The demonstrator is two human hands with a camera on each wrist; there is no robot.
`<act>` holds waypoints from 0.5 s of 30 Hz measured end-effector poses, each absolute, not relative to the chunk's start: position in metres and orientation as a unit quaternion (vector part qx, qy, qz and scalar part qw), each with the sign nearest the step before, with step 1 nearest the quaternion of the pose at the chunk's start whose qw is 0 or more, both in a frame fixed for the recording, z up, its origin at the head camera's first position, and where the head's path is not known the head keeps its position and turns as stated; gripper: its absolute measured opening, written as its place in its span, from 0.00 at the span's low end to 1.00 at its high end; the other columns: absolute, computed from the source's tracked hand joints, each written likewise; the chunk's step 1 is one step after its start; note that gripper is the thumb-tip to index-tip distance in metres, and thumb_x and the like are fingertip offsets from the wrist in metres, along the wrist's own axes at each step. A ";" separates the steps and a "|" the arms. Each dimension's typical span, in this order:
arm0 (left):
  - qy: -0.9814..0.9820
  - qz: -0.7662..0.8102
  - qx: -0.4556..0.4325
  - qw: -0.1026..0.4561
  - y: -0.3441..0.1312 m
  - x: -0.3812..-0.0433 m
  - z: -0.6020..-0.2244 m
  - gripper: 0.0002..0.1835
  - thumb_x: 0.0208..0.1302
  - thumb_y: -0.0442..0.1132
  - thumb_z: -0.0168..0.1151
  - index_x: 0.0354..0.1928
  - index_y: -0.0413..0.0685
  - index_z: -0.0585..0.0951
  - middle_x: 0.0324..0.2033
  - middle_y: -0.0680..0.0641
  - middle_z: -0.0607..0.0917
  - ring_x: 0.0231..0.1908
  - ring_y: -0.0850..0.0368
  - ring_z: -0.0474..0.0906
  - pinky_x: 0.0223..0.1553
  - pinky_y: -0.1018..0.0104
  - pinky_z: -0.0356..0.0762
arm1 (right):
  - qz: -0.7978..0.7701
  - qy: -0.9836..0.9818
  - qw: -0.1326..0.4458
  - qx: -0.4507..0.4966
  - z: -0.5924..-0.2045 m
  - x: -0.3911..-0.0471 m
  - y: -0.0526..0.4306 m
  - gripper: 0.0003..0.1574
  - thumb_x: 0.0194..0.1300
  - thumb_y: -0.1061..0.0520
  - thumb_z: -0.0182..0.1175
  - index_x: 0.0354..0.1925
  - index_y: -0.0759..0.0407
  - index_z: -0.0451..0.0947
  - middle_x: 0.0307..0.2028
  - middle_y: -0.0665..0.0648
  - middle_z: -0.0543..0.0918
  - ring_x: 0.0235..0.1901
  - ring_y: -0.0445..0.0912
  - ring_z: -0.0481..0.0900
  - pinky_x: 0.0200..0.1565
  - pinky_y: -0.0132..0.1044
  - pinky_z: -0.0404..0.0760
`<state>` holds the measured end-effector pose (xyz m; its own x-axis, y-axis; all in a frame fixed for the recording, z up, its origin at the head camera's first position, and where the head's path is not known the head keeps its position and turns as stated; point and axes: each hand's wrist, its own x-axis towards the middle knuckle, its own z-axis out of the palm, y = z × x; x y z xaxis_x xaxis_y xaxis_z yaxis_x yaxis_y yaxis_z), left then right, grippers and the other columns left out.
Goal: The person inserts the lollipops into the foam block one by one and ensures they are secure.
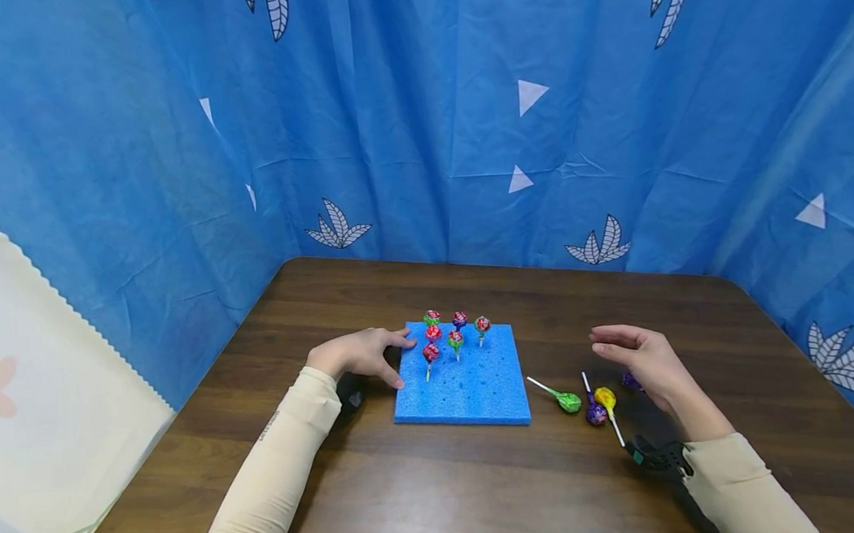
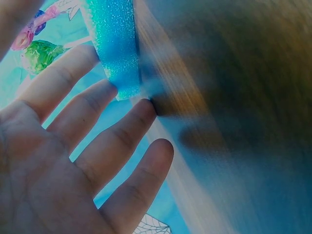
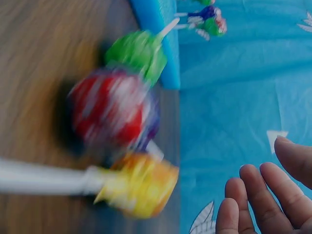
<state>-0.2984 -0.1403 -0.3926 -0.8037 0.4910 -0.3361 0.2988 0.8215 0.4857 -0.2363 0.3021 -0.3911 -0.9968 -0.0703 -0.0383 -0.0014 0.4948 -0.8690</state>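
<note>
A blue foam board point(image 1: 486, 389) lies on the table, with several wrapped lollipops point(image 1: 456, 340) standing upright in its back left part. My left hand point(image 1: 362, 354) is at the board's left edge, thumb and fingers spread; in the left wrist view the fingertips point(image 2: 109, 87) come right up to the foam. To the right of the board, my right hand point(image 1: 649, 367) hovers with nothing in it, fingers loosely extended. Close by lie a green lollipop point(image 1: 569, 403), a purple one point(image 1: 596, 414) and a yellow one point(image 1: 606, 397). Another purple lollipop point(image 1: 630, 380) is partly hidden by the right hand.
The brown wooden table point(image 1: 412, 496) extends around the board. Small holes dot the foam's front part. A blue curtain point(image 1: 419, 136) with leaf and triangle prints hangs behind and beside the table. A dark band point(image 1: 659, 456) circles the right wrist.
</note>
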 end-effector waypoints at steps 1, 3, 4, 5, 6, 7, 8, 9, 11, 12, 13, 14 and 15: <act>0.926 0.211 0.213 0.229 -0.140 -0.298 -0.393 0.42 0.55 0.51 0.75 0.73 0.64 0.70 0.79 0.52 0.56 0.78 0.41 0.50 0.74 0.38 0.57 | -0.494 0.869 0.033 -0.018 -0.392 -0.236 0.306 0.38 0.71 0.44 0.61 0.67 0.67 0.70 0.64 0.68 0.76 0.43 0.22 0.77 0.66 0.50 0.74; 0.926 0.209 0.216 0.229 -0.140 -0.298 -0.393 0.42 0.55 0.51 0.75 0.73 0.64 0.70 0.79 0.52 0.55 0.78 0.41 0.50 0.74 0.39 0.57 | -0.475 0.879 0.030 -0.013 -0.396 -0.234 0.313 0.37 0.71 0.43 0.60 0.67 0.67 0.70 0.64 0.69 0.77 0.43 0.24 0.78 0.60 0.36 0.79; 0.925 0.210 0.218 0.228 -0.141 -0.298 -0.393 0.42 0.55 0.52 0.75 0.73 0.64 0.70 0.79 0.52 0.56 0.78 0.41 0.50 0.74 0.39 0.57 | -0.466 0.884 0.030 -0.009 -0.398 -0.234 0.316 0.37 0.71 0.43 0.60 0.67 0.66 0.71 0.63 0.69 0.77 0.43 0.24 0.78 0.55 0.30 0.80; 0.925 0.211 0.219 0.229 -0.141 -0.298 -0.393 0.42 0.55 0.52 0.75 0.73 0.64 0.69 0.79 0.52 0.55 0.78 0.41 0.49 0.74 0.39 0.57 | -0.457 0.889 0.030 -0.007 -0.400 -0.233 0.320 0.36 0.72 0.43 0.60 0.66 0.66 0.71 0.63 0.69 0.77 0.43 0.25 0.78 0.52 0.26 0.80; 0.924 0.212 0.219 0.229 -0.141 -0.298 -0.393 0.42 0.55 0.52 0.75 0.73 0.64 0.70 0.79 0.52 0.55 0.78 0.41 0.49 0.74 0.39 0.56 | -0.448 0.894 0.031 -0.003 -0.402 -0.233 0.324 0.36 0.72 0.43 0.60 0.66 0.66 0.72 0.63 0.69 0.77 0.43 0.25 0.78 0.49 0.23 0.79; 0.924 0.213 0.218 0.230 -0.141 -0.298 -0.394 0.42 0.55 0.51 0.75 0.73 0.64 0.70 0.79 0.52 0.55 0.78 0.41 0.49 0.74 0.39 0.57 | -0.438 0.898 0.032 0.000 -0.403 -0.233 0.328 0.35 0.72 0.43 0.60 0.66 0.66 0.72 0.63 0.69 0.78 0.43 0.25 0.77 0.48 0.22 0.79; 0.925 0.211 0.218 0.230 -0.141 -0.299 -0.394 0.42 0.55 0.51 0.75 0.73 0.64 0.70 0.79 0.52 0.55 0.78 0.41 0.49 0.74 0.39 0.57 | -0.430 0.902 0.034 0.004 -0.405 -0.232 0.331 0.35 0.72 0.43 0.59 0.66 0.65 0.72 0.63 0.69 0.78 0.43 0.26 0.78 0.48 0.24 0.80; 0.925 0.211 0.216 0.230 -0.141 -0.299 -0.394 0.42 0.55 0.51 0.75 0.72 0.64 0.70 0.79 0.53 0.55 0.78 0.42 0.49 0.74 0.39 0.57 | -0.424 0.905 0.036 0.005 -0.407 -0.232 0.335 0.35 0.72 0.44 0.59 0.66 0.66 0.72 0.62 0.69 0.78 0.44 0.28 0.78 0.49 0.27 0.82; 0.926 0.209 0.215 0.229 -0.141 -0.299 -0.394 0.42 0.55 0.51 0.75 0.72 0.65 0.70 0.79 0.53 0.56 0.78 0.42 0.49 0.74 0.38 0.57 | -0.414 0.909 0.040 0.007 -0.409 -0.231 0.341 0.34 0.72 0.45 0.59 0.65 0.67 0.72 0.61 0.69 0.79 0.46 0.33 0.81 0.53 0.37 0.84; 0.927 0.207 0.214 0.228 -0.141 -0.299 -0.395 0.42 0.55 0.51 0.75 0.72 0.65 0.70 0.79 0.53 0.56 0.78 0.42 0.49 0.74 0.38 0.57 | -0.410 0.911 0.043 0.009 -0.410 -0.231 0.344 0.34 0.72 0.45 0.60 0.65 0.67 0.72 0.61 0.69 0.79 0.47 0.37 0.82 0.54 0.41 0.84; 0.928 0.205 0.213 0.229 -0.141 -0.299 -0.394 0.42 0.55 0.51 0.75 0.72 0.66 0.70 0.79 0.54 0.55 0.78 0.42 0.49 0.74 0.38 0.57 | -0.409 0.911 0.047 0.009 -0.412 -0.231 0.346 0.34 0.72 0.46 0.60 0.65 0.68 0.72 0.61 0.70 0.79 0.49 0.41 0.82 0.56 0.45 0.83; 0.928 0.203 0.214 0.228 -0.141 -0.299 -0.394 0.42 0.55 0.51 0.75 0.72 0.66 0.70 0.79 0.54 0.55 0.78 0.42 0.49 0.74 0.38 0.57 | -0.410 0.911 0.052 0.010 -0.413 -0.230 0.349 0.34 0.72 0.46 0.60 0.65 0.69 0.72 0.60 0.70 0.79 0.50 0.45 0.83 0.57 0.49 0.82; 0.928 0.203 0.216 0.228 -0.141 -0.299 -0.394 0.42 0.55 0.51 0.75 0.72 0.65 0.70 0.79 0.53 0.55 0.78 0.42 0.49 0.73 0.38 0.57 | -0.408 0.911 0.057 0.009 -0.414 -0.230 0.351 0.34 0.72 0.47 0.60 0.65 0.70 0.72 0.60 0.71 0.79 0.52 0.48 0.82 0.57 0.51 0.81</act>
<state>-0.2988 -0.1414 -0.3938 -0.8034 0.4921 -0.3352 0.3076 0.8250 0.4740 -0.2297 0.3506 -0.4143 -0.9933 -0.0296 -0.1113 0.0634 0.6663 -0.7430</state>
